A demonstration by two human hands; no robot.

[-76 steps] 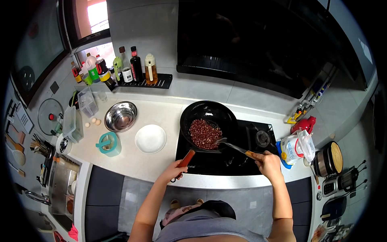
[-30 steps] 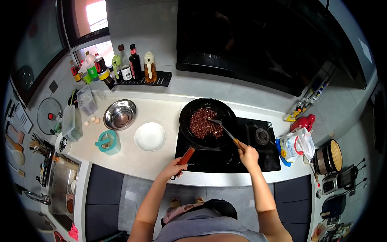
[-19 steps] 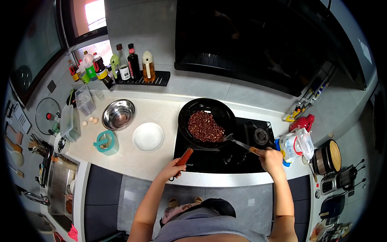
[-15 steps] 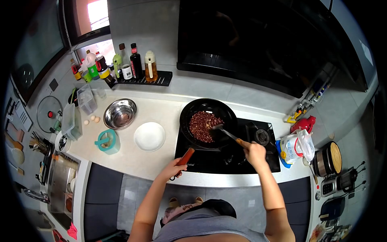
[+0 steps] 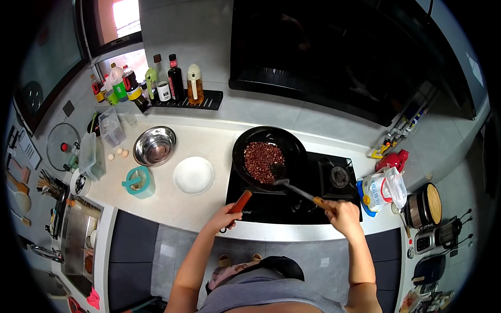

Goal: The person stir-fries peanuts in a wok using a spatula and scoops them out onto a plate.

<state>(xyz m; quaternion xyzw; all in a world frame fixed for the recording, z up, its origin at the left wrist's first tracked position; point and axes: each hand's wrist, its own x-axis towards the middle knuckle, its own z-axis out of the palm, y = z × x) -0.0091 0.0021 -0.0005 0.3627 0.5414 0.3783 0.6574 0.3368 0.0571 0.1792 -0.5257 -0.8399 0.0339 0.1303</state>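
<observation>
A black wok [image 5: 296, 161] rests on the left burner of the stove, with a layer of small dark red nuts or beans [image 5: 263, 160] inside; which kind is too small to tell. My left hand [image 5: 224, 218] is wrapped round the wok's reddish-brown wooden handle [image 5: 241, 201]. With my right hand [image 5: 344, 216] I grip a spatula [image 5: 300, 192] by its wooden handle. Its metal blade lies at the near right rim of the wok, beside the nuts or beans.
Left of the stove [image 5: 292, 208] stand a white bowl [image 5: 193, 176], a steel bowl [image 5: 155, 146] and a teal lidded container [image 5: 140, 182]. A white plastic bag [image 5: 380, 190] sits to the right. Sauce bottles [image 5: 176, 81] line a black wall shelf [image 5: 211, 100]. A dark range hood [image 5: 313, 57] overhangs the back.
My right hand has drawn the spatula back toward me and to the right, its blade moving from among the nuts or beans to the near rim. My left hand stays on the handle.
</observation>
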